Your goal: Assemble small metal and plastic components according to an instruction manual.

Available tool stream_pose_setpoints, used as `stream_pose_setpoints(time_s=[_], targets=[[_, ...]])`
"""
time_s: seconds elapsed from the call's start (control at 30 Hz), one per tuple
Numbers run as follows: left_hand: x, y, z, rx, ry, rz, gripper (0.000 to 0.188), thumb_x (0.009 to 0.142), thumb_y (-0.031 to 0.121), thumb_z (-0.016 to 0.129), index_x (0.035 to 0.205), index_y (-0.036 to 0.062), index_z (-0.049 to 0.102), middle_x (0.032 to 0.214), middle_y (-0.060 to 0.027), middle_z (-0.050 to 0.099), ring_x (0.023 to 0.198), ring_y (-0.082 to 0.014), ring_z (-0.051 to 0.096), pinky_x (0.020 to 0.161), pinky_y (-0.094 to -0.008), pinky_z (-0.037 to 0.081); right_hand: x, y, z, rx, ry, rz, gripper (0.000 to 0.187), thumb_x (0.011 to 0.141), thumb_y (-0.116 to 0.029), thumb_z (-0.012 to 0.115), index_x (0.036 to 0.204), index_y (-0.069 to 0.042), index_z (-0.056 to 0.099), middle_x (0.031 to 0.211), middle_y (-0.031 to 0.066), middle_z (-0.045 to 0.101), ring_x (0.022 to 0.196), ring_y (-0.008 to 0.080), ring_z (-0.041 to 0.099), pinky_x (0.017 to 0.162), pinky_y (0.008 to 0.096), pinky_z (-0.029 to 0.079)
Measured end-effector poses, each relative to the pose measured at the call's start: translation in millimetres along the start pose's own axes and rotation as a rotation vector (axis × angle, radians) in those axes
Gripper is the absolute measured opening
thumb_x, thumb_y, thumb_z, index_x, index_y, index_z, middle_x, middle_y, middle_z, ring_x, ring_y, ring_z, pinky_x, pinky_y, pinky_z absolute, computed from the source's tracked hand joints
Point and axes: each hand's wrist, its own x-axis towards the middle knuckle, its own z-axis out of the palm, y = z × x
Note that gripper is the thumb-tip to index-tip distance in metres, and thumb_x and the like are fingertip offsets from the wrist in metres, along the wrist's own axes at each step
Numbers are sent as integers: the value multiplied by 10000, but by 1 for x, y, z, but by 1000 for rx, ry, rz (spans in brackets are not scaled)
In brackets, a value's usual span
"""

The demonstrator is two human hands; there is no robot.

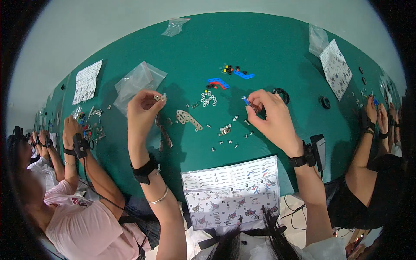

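Observation:
My left hand (pixel 145 110) is raised over the table, thumb and fingers pinched on a small silver metal bracket (pixel 160 98). Across from it, my right hand (pixel 273 116) pinches a small blue part (pixel 245 100); its far end is hidden by the fingers. Between the hands lie a pile of silver nuts (pixel 209 99) and perforated metal plates (pixel 189 119). Several screws (pixel 230 141) are scattered nearer to me, around another small metal bracket (pixel 225 130). A long perforated strip (pixel 164 134) lies beside my left wrist.
Blue perforated strips (pixel 244 75), red pieces (pixel 219 85) and small black and yellow parts lie farther back. Black rings (pixel 325 102) are at the right. A printed diagram sheet (pixel 229 193) overhangs the near edge. Plastic bags (pixel 141 80) lie left. Co-workers' hands (pixel 73 130) work alongside.

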Motion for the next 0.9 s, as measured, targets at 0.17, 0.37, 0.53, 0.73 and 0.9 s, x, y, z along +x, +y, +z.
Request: stream_pose_setpoints(time_s=[0.17,0.37,0.53,0.73,0.9], targets=[[-5,16,7,-26,-95,1,139,842,-8,697,968,15,642,878,1,646,818,-65,594,739,-208,459,-1,-4,1,109,-45,44,143,883,-112,634,989,-38,575,788,105,624,744,278,609,722,388,442],[-8,15,-3,-127,-38,26,127,834,4,710,933,7,629,878,-15,663,814,-71,624,745,-225,490,1,4,3,168,-15,-8,104,952,-92,555,1000,-1,574,875,139,624,785,316,615,716,390,453],[-8,21,8,-95,-85,44,116,834,-10,703,913,19,622,851,-15,662,804,-67,621,736,-215,482,0,1,3,226,-58,58,118,956,-92,556,975,18,594,887,140,631,803,311,627,690,375,468],[-11,25,40,-153,-275,19,123,824,9,711,905,17,619,731,-15,649,660,-62,598,571,-219,428,1,7,6,355,-87,147,138,952,-98,577,965,24,638,861,111,673,711,189,628,622,304,461],[-21,44,68,24,-397,-10,131,813,-21,714,896,24,623,745,-15,646,658,-48,588,555,-213,455,2,7,2,474,-87,295,145,951,-109,595,971,20,659,772,52,670,651,58,566,575,251,438]])
